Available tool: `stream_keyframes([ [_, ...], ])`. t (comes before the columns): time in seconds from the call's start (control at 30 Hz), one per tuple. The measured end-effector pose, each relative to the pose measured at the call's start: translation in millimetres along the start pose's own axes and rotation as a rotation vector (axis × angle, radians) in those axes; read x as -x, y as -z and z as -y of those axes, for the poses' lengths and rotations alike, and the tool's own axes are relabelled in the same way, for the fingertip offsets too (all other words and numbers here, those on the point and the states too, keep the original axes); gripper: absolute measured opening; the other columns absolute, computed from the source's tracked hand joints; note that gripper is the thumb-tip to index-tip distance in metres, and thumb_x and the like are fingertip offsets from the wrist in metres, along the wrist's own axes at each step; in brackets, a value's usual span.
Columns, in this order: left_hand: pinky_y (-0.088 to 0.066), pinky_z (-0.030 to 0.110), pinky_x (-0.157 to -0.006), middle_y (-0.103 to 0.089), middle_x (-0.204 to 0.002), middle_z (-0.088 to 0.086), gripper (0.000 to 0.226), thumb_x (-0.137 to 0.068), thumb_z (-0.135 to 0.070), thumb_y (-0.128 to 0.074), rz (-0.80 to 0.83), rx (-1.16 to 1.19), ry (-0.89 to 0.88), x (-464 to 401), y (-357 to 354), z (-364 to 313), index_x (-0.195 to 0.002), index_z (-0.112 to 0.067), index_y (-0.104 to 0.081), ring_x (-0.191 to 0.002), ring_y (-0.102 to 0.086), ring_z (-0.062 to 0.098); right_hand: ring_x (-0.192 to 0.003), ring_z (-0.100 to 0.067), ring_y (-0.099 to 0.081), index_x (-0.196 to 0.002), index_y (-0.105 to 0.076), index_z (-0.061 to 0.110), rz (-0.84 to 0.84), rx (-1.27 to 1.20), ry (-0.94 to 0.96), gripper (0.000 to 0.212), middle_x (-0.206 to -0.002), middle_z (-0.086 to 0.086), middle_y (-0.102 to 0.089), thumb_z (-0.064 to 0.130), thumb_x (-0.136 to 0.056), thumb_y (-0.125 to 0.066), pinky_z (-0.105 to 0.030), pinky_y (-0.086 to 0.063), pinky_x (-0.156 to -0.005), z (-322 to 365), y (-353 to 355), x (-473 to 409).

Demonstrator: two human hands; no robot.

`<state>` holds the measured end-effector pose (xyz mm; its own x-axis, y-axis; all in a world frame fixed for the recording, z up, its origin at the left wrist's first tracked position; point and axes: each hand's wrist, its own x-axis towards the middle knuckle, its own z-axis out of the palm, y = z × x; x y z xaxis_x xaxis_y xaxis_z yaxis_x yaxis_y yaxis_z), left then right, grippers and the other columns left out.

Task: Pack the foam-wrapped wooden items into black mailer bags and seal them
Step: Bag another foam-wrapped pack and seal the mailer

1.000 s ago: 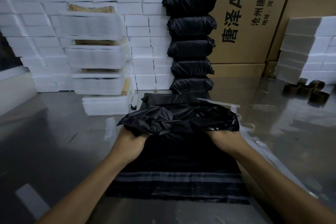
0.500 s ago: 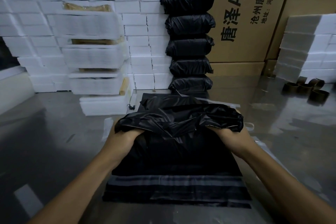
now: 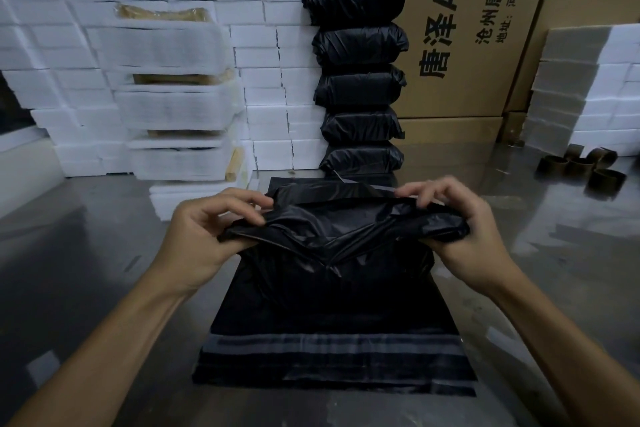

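Both hands grip a crumpled black bag (image 3: 343,236) above the tabletop (image 3: 86,270), one at each end. The left hand (image 3: 207,236) pinches the bag's left edge between thumb and curled fingers; the right hand (image 3: 460,229) grasps the right edge the same way, its fingertips raised over the bag's upper rim. The bag is bunched and bulges between the hands; what is inside it cannot be seen.

Under the held bag lies a flat pile of mailers (image 3: 332,340), black with a grey strip (image 3: 332,345) across the near end, resting on the tabletop between the forearms.

Straight behind, five filled black bags form a stack (image 3: 358,80) that leans against the cardboard boxes (image 3: 467,45) printed with large dark lettering. To the stack's left stand foam-wrapped items (image 3: 173,104) piled on one another, with wood showing at the open ends, and behind them a wall of white foam blocks (image 3: 270,80). More foam blocks (image 3: 588,90) are stacked at the far right, and near them lie several empty tape cores (image 3: 585,166), brown, apparently cardboard, on the tabletop.
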<state>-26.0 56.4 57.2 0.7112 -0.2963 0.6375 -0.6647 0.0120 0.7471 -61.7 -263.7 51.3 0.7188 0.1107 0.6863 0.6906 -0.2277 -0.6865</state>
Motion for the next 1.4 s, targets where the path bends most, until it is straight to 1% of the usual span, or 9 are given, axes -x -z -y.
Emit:
stream_keyframes([
  [0.1,-0.057,0.028,-0.082,-0.074,-0.100,0.005,0.033,-0.049,-0.042,-0.094,0.031,0.122,0.138,2,5,2,-0.062,-0.021,-0.073,-0.102,-0.069,0.025,-0.089,-0.013,-0.070,-0.075,-0.064,0.009,0.071,0.016,-0.061,0.008,-0.093,0.003,-0.073,0.007,-0.074,-0.072,-0.026,-0.055,-0.083,3,5,2],
  [0.23,-0.056,0.024,-0.077,-0.074,-0.105,0.005,0.025,-0.060,0.003,-0.075,0.015,0.300,0.265,4,0,15,-0.057,-0.021,-0.067,-0.101,-0.070,0.021,-0.082,-0.013,-0.068,-0.082,-0.067,0.009,0.126,-0.012,-0.134,0.015,-0.087,-0.001,-0.071,-0.004,-0.077,-0.072,-0.024,-0.056,-0.078,0,10,-2],
  [0.37,-0.054,0.022,-0.067,-0.072,-0.090,0.008,0.033,-0.071,0.008,-0.062,-0.038,0.339,0.320,2,-9,24,-0.059,-0.023,-0.059,-0.082,-0.067,0.020,-0.068,0.001,-0.062,-0.075,-0.067,0.015,0.032,-0.052,-0.202,0.030,-0.070,0.011,-0.069,-0.008,-0.091,-0.058,-0.013,-0.048,-0.066,-12,2,-4],
  [0.47,-0.051,0.022,-0.069,-0.068,-0.080,0.001,0.031,-0.087,0.002,-0.061,-0.159,0.307,0.358,1,-20,36,-0.071,-0.024,-0.062,-0.079,-0.063,0.017,-0.081,-0.005,-0.070,-0.087,-0.070,0.015,-0.100,-0.184,-0.276,0.016,-0.083,0.008,-0.075,0.018,-0.092,-0.054,-0.018,-0.055,-0.071,-18,-8,-4],
  [0.63,-0.056,0.019,-0.072,-0.076,-0.098,0.000,0.028,-0.102,-0.018,-0.047,-0.354,0.311,0.426,-4,-29,48,-0.090,-0.022,-0.072,-0.094,-0.071,0.014,-0.106,-0.017,-0.070,-0.111,-0.070,0.014,-0.233,-0.315,-0.428,0.035,-0.111,0.000,-0.076,0.038,-0.090,-0.055,-0.026,-0.055,-0.083,-30,-17,-8],
  [0.93,-0.049,0.043,-0.101,-0.073,-0.110,-0.004,0.026,-0.101,-0.038,-0.050,-0.584,0.167,0.468,-3,-38,59,-0.111,-0.024,-0.070,-0.110,-0.066,0.017,-0.092,-0.023,-0.075,-0.097,-0.077,0.012,-0.455,-0.388,-0.592,0.024,-0.100,-0.010,-0.077,0.030,-0.099,-0.060,-0.028,-0.060,-0.071,-38,-33,-11],
  [1.07,-0.055,0.044,-0.092,-0.076,-0.100,-0.001,0.024,-0.099,-0.038,-0.054,-0.636,0.217,0.583,-3,-43,60,-0.096,-0.024,-0.074,-0.101,-0.069,0.021,-0.087,-0.025,-0.074,-0.097,-0.073,0.000,-0.513,-0.365,-0.695,0.030,-0.095,-0.013,-0.077,0.029,-0.098,-0.063,-0.032,-0.060,-0.070,-44,-35,-7],
  [1.2,-0.057,0.033,-0.068,-0.077,-0.082,0.000,0.023,-0.098,-0.029,-0.058,-0.711,0.259,0.681,-7,-44,60,-0.084,-0.016,-0.073,-0.084,-0.073,0.021,-0.075,-0.020,-0.075,-0.073,-0.077,0.010,-0.560,-0.313,-0.753,0.030,-0.083,-0.009,-0.078,0.026,-0.095,-0.067,-0.027,-0.059,-0.060,-45,-35,-7],
  [1.4,-0.053,0.037,-0.068,-0.065,-0.077,0.013,0.026,-0.094,-0.024,-0.062,-0.664,0.118,0.810,-4,-42,68,-0.074,-0.008,-0.059,-0.074,-0.065,0.028,-0.067,-0.019,-0.074,-0.063,-0.078,0.011,-0.571,-0.207,-0.892,0.027,-0.071,-0.006,-0.076,0.021,-0.088,-0.075,-0.029,-0.057,-0.066,-50,-30,-10],
])
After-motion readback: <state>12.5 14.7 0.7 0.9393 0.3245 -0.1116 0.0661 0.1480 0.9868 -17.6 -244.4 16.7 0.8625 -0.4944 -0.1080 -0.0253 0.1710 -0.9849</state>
